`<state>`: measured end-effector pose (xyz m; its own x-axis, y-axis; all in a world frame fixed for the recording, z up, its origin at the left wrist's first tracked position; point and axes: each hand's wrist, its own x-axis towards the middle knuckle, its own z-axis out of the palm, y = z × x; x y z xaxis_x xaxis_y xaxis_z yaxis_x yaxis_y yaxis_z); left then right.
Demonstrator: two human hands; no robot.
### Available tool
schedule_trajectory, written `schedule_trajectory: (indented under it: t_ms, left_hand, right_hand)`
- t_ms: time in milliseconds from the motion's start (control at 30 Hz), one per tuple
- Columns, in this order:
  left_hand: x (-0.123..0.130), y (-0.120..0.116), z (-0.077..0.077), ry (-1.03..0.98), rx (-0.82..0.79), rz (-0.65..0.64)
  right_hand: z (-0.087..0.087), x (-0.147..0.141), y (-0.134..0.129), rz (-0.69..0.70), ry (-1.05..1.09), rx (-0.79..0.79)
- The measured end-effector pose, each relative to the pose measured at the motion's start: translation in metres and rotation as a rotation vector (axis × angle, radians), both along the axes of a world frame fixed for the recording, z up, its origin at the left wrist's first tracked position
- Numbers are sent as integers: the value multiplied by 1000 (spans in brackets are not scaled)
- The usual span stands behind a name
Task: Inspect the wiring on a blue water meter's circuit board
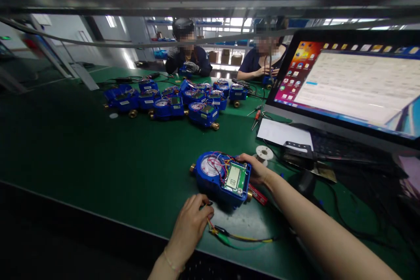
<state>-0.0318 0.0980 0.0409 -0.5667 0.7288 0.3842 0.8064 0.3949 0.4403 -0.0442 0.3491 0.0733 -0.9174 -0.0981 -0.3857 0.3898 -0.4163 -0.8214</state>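
Observation:
A blue water meter (222, 178) with a white dial, coloured wires and a green display board lies on the green table (98, 157) in front of me. My right hand (253, 168) rests against its right side, fingers on the upper edge by the board. My left hand (192, 223) sits just below the meter, fingers pinched on a small black clip at the end of thin leads. Yellow and green wires (239, 239) trail from that hand to the right across the table.
Several more blue meters (183, 101) are grouped at the table's middle. A monitor (352, 83) stands at right above a keyboard (337, 146) and white paper (284, 133). A white spool (264, 153) lies near my right hand. Two people sit across the table.

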Motion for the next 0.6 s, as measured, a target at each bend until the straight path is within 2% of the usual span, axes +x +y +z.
schedule_trajectory:
  t_ms: [100, 167, 300, 367, 467, 600]
  left_hand:
    - [5, 3, 15, 67, 220, -77]
    - [12, 7, 29, 140, 411, -125]
    - [26, 25, 58, 229, 690, -98]
    - [27, 34, 67, 219, 722, -77]
    - [20, 40, 70, 213, 645, -109]
    - [8, 33, 62, 220, 529, -176]
  right_hand:
    - [10, 9, 3, -32, 75, 126]
    - [17, 19, 4, -106, 182, 247]
    - [18, 46, -6, -201, 450, 586]
    - [14, 59, -15, -190, 541, 764]
    - [7, 72, -31, -186, 576, 1055]
    - [1, 78, -43, -239, 621, 1197]
